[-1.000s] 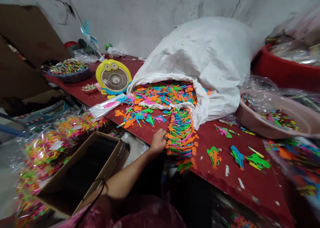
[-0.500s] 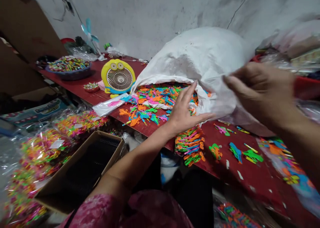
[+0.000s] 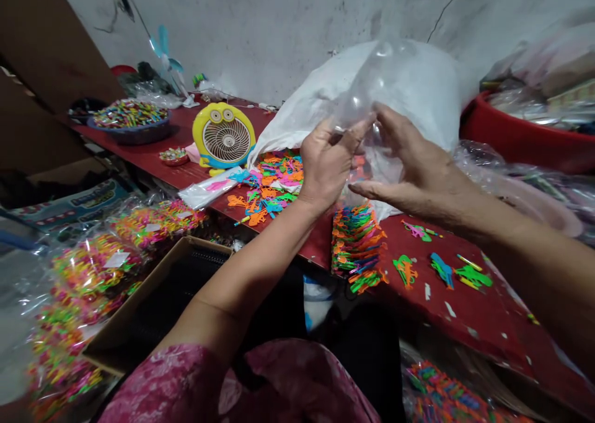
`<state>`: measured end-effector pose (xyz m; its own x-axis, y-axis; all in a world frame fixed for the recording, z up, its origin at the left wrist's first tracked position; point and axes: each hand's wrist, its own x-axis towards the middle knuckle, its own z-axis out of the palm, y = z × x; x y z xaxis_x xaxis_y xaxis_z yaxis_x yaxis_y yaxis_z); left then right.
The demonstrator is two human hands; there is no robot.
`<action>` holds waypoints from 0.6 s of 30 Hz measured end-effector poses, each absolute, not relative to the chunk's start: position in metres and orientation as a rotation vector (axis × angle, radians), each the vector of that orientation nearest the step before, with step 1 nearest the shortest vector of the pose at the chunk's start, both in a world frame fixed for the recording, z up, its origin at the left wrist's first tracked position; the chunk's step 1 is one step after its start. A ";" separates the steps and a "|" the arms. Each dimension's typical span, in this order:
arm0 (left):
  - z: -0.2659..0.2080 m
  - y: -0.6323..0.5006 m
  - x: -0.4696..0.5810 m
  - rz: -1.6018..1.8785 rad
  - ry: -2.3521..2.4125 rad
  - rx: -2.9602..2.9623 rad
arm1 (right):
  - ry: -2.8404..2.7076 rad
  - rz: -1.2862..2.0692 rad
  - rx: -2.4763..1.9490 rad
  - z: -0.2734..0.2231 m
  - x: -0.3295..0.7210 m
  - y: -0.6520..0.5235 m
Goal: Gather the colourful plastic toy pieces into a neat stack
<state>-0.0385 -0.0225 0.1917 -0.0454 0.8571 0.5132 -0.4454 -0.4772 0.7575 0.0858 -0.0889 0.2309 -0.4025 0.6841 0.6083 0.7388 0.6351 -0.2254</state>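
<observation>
A clear plastic bag (image 3: 383, 70) stands up in front of me, its lower part between my hands. My left hand (image 3: 328, 163) is closed on the bag, its fingers curled in. My right hand (image 3: 413, 163) is beside it, thumb and fingers spread around the bag's right side; whether it touches the film is hard to tell. Below them a neat stack of colourful plastic toy guns (image 3: 357, 246) sits at the table's edge. Behind, a large white sack (image 3: 297, 116) lies with its mouth towards me, more loose toy guns (image 3: 279, 169) spilling out.
A yellow character-shaped fan (image 3: 227, 139) stands left of the sack, near a basin of small coloured pieces (image 3: 130, 126). Several toy guns (image 3: 441, 271) lie on the red table (image 3: 418, 324). A cardboard box (image 3: 162, 305) and filled bags (image 3: 88, 280) are at lower left; a red tub (image 3: 525, 138) stands right.
My right hand has moved left to meet my left hand and has spread its fingers. My left hand has risen and closed on the clear bag, now held up before the sack.
</observation>
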 end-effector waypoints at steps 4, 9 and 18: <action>0.197 -0.024 -0.047 1.748 0.493 1.300 | -2.040 -0.017 -1.268 0.234 0.089 -0.099; 0.199 -0.015 -0.071 1.756 0.578 1.317 | -1.871 0.111 -1.425 0.243 0.102 -0.113; 0.169 0.004 -0.098 1.656 0.757 1.363 | -1.541 0.093 -1.417 0.244 0.092 -0.110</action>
<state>-0.0984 0.0043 0.1687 -0.0555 0.8836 0.4650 -0.2263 -0.4647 0.8560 0.0925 -0.1104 0.2435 0.1856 0.7848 0.5913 0.7076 0.3108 -0.6346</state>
